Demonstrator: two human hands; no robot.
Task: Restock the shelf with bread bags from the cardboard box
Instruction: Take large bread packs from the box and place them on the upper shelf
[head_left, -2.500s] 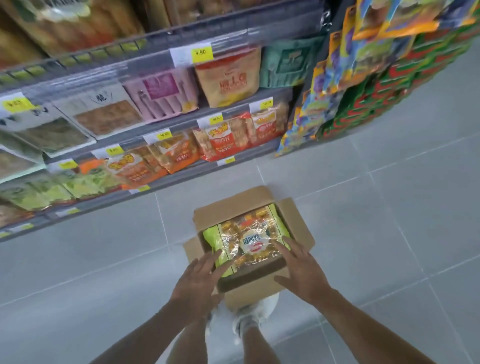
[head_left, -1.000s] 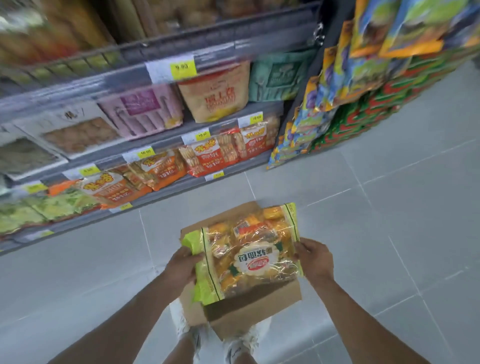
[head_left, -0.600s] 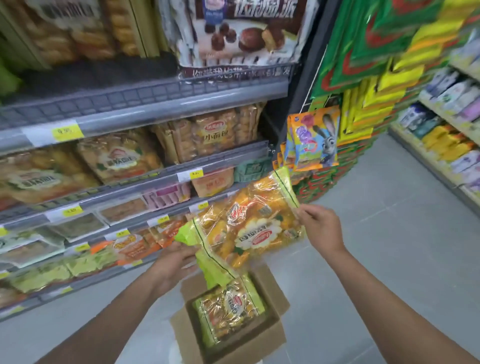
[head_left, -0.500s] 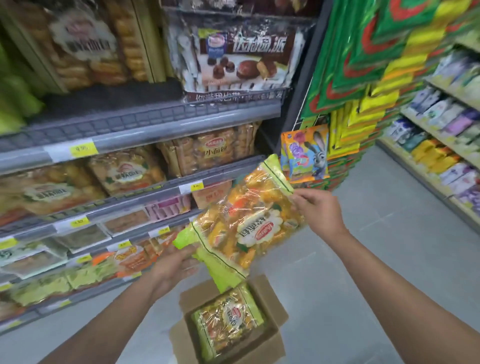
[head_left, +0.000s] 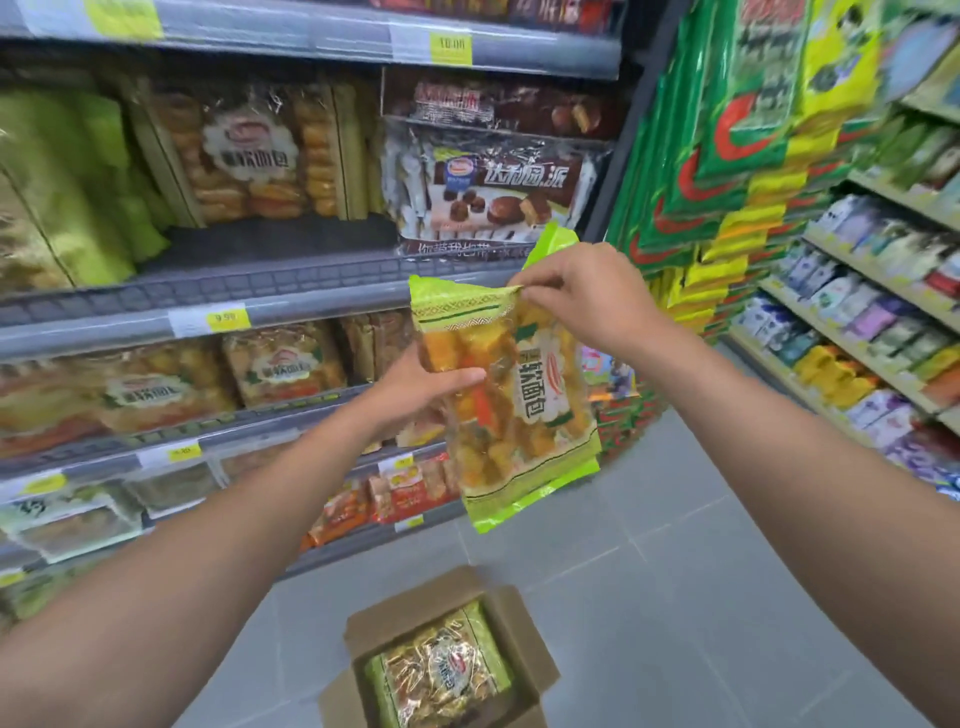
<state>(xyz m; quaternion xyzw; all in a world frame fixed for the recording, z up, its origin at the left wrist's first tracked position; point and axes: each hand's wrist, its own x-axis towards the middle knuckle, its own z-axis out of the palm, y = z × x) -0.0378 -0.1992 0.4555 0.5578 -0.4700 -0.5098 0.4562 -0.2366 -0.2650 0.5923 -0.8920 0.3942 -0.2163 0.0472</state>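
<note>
The bread bag is hanging in the middle of the frame, clear of the cardboard box, which is sitting on the floor at the bottom centre with a second bag lying flat inside it. The held bag's long axis is running nearly upright, its sealed green top tipping a little toward the upper right.

The left hand is gripping the bag's left edge below the seal, thumb across the front. The right hand is pinching the top seal from above, fingers curled over the green strip. Both hands are grasping the one bag.

The shelf is lying to the upper left of the bag. A dark bare patch is showing there between the matching bread bags, standing upright, and the chocolate-pie packs at its right end. That patch is probably where the bag is heading. The left hand is sitting nearer that opening, so it would likely be leading while the right is steadying the top. Since the bag is already standing the way its shelf neighbours are, little turning seems needed; mainly a lift up and leftward.
</note>
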